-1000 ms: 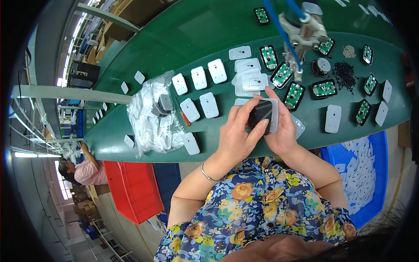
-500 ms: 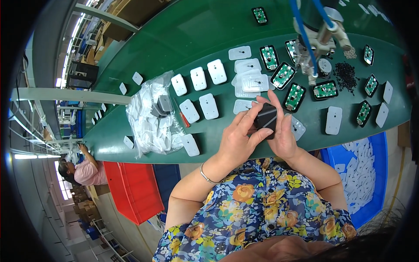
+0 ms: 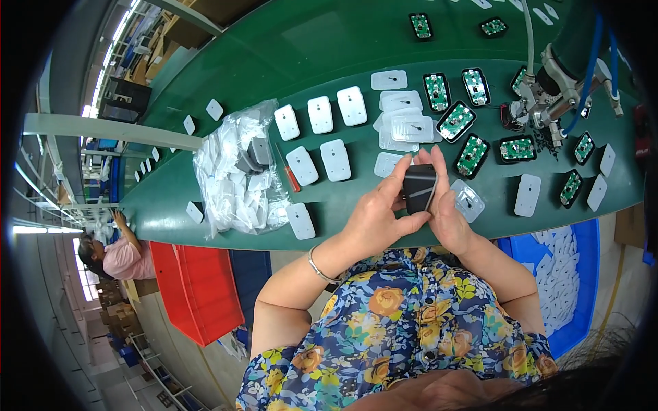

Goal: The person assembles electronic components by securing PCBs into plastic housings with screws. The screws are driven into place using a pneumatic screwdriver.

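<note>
Since a second ago, the metal arm (image 3: 545,115) has swung farther right of the plastic bag (image 3: 236,123). We hold the black case (image 3: 419,188) to the bag's right, our left hand (image 3: 373,214) gripping it with thumb and fingers, our right hand (image 3: 450,218) grasping its other side; its underside is hidden from us. Black bits (image 3: 541,144), far right of the bag, are mostly covered by the arm. We cannot clearly make out the pale pieces (image 3: 240,205) inside the bag.

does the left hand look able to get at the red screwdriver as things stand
Probably yes, once it releases the black case: between the left hand and the red screwdriver seem to lie only low white covers and green tabletop, nothing tall.
</note>
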Demonstrator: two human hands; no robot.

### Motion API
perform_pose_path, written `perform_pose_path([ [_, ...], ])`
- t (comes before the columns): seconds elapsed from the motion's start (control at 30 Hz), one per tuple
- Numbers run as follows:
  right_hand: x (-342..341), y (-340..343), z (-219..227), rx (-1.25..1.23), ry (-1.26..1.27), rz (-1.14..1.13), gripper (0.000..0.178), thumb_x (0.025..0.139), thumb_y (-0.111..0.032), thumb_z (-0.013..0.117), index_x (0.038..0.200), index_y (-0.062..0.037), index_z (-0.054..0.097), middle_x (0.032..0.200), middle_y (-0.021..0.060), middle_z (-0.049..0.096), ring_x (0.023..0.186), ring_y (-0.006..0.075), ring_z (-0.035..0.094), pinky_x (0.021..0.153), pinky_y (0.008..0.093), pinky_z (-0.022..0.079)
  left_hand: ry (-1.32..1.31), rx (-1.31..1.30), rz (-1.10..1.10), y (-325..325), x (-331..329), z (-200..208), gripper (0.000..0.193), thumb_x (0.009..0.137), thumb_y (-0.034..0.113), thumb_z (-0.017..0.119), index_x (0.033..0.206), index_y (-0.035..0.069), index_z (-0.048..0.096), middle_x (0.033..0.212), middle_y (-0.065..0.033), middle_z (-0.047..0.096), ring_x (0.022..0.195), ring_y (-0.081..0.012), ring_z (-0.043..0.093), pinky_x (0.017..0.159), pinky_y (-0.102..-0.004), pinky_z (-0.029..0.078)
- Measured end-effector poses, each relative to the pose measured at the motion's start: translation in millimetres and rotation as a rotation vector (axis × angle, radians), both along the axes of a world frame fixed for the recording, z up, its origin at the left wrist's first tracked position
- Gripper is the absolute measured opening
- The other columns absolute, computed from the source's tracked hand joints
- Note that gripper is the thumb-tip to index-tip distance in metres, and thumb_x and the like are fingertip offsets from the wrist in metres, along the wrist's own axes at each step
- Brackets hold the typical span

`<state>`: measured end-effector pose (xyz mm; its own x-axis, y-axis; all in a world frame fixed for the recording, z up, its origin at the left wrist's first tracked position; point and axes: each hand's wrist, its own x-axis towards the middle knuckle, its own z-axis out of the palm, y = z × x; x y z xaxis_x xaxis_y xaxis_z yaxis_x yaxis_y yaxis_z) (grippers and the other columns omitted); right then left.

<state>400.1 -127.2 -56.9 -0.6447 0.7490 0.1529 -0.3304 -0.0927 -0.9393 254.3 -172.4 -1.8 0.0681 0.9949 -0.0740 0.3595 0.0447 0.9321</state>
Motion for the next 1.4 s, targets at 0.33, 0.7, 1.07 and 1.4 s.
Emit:
perform_pose_path([
  [0.33, 22.3, -2.9, 13.1, -0.182, -0.156, -0.031, 0.053, 0.092, -0.02, 0.051, 0.137, -0.004, 0.028, 0.126, 0.0089, 0.044, 0.112, 0.0133, 0.043, 0.094, 0.0283, 0.036, -0.675, -0.106, -0.195, -5.1, 10.0, -24.1, 0.076, 0.086, -0.003, 0.049, 0.143, 0.009, -0.001, 0.134, -0.0106, 0.03, 0.114, -0.0169, 0.04, 0.089, -0.0298, 0.039],
  [0.7, 158.9, -13.5, 58.9, -0.065, -0.331, -0.659, 0.045, 0.082, -0.014, 0.062, 0.122, -0.0057, 0.043, 0.109, 0.0056, 0.052, 0.099, 0.015, 0.052, 0.086, 0.0294, 0.043, -0.142, 0.019, -0.542, 7.8, 48.3, -8.8, 0.068, 0.086, 0.02, 0.058, 0.14, 0.007, 0.018, 0.131, -0.0195, 0.038, 0.107, -0.0281, 0.053, 0.09, -0.0361, 0.044],
  [1.07, 473.6, 152.5, -29.0, -0.22, -0.767, -1.247, 0.038, 0.088, -0.033, 0.056, 0.106, 0.0, 0.057, 0.093, 0.004, 0.06, 0.079, 0.0103, 0.054, 0.067, 0.0247, 0.044, -0.267, -0.237, -0.491, 5.9, 43.5, -11.8, 0.044, 0.084, 0.011, 0.061, 0.125, 0.004, 0.045, 0.115, -0.0127, 0.05, 0.098, -0.0185, 0.058, 0.083, -0.0293, 0.048],
  [1.4, 543.7, 204.4, -58.8, -0.011, -1.037, -1.136, 0.047, 0.089, -0.037, 0.053, 0.111, 0.0036, 0.057, 0.097, 0.0065, 0.06, 0.089, 0.0126, 0.053, 0.082, 0.0254, 0.041, 0.396, 0.071, -0.072, 108.0, -63.4, 31.4, 0.028, 0.084, 0.019, 0.059, 0.106, 0.003, 0.061, 0.094, -0.0122, 0.064, 0.082, -0.0197, 0.061, 0.073, -0.0311, 0.049],
])
